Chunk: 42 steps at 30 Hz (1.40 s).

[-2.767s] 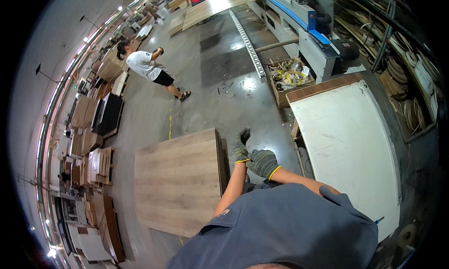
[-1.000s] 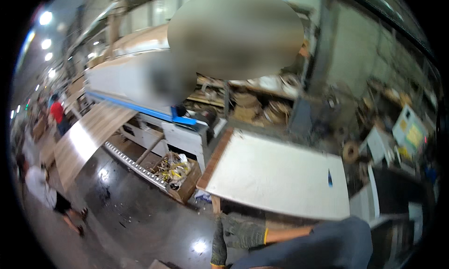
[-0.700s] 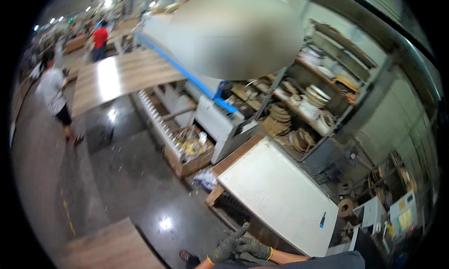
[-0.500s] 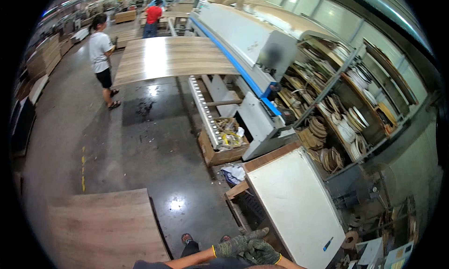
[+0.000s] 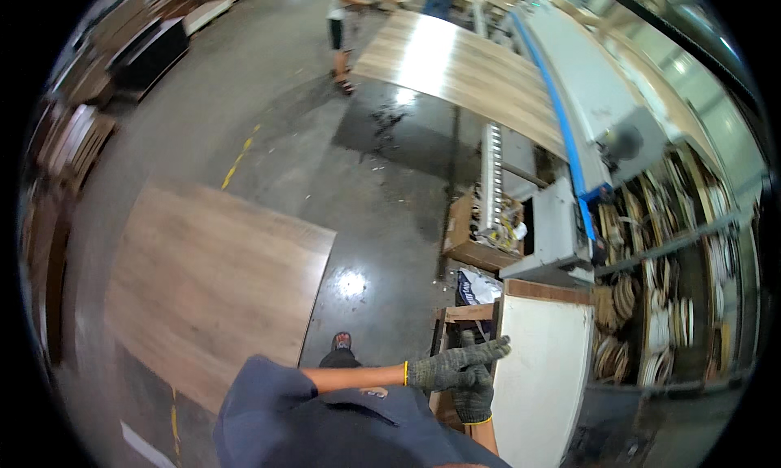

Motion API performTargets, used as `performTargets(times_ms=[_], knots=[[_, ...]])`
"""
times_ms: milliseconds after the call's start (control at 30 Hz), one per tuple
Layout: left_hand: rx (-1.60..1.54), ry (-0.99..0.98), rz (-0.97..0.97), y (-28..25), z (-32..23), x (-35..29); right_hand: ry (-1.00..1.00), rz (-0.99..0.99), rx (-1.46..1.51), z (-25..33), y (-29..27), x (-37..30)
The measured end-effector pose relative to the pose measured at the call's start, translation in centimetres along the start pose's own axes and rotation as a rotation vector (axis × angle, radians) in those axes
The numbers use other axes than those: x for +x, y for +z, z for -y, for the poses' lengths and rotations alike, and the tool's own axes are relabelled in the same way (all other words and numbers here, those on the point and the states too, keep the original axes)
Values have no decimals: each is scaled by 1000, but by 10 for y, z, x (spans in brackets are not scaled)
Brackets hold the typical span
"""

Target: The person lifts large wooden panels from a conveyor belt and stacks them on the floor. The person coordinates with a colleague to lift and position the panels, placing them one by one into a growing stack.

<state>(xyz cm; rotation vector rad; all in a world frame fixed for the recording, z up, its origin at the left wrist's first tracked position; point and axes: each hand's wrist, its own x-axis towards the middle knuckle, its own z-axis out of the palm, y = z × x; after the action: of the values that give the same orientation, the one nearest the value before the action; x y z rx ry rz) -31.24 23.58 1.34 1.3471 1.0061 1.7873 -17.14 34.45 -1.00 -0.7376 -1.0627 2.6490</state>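
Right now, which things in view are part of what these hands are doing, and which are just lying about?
In use:
- left hand and right hand, overlapping in view
- grey gloves, worn on both

Seemingly just lying about:
- wood-grain panel, to the left
- open carton, ahead
- white-topped table, near the hands

Two gloved hands (image 5: 443,372) (image 5: 473,400), and we count two co-workers (image 5: 346,4) (image 5: 440,3)!
It's one white tabletop (image 5: 537,378), one scrap-filled cardboard box (image 5: 480,255), one crumpled bag (image 5: 478,287)!

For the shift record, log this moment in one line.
left hand: gloved, fingers extended; right hand: gloved, overlapping left; white-topped table: at right
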Motion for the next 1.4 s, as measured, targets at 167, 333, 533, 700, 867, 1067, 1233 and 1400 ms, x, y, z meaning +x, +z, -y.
performTargets(times_ms=[167, 333, 533, 700, 867, 1067, 1233, 1400], knots=[[268, 196, -159, 4, -6, -3, -342, 130, -572, -4, 18, 1], [149, 150, -206, 1, -8, -7, -463, 284, -560, 12, 38, 25], [152, 249, -186, -12, -2, 2, -281, 327, -400, 10, 82, 38], [266, -22, -6, -42, -21, -11, -42, 315, -234, 9, 84, 49], [312, 37, -117, -53, -21, 8, -148, 164, -535, -11, 25, 60], [135, -27, -554, -60, 23, 30, -662, 53, -1114, 18, 36, 65], [-315, -332, -819, -144, 97, 34, -394, -105, -814, 15, -19, 83], [-775, -403, -977, -178, 149, 63, -570, -188, -1060, 36, -100, 127]])
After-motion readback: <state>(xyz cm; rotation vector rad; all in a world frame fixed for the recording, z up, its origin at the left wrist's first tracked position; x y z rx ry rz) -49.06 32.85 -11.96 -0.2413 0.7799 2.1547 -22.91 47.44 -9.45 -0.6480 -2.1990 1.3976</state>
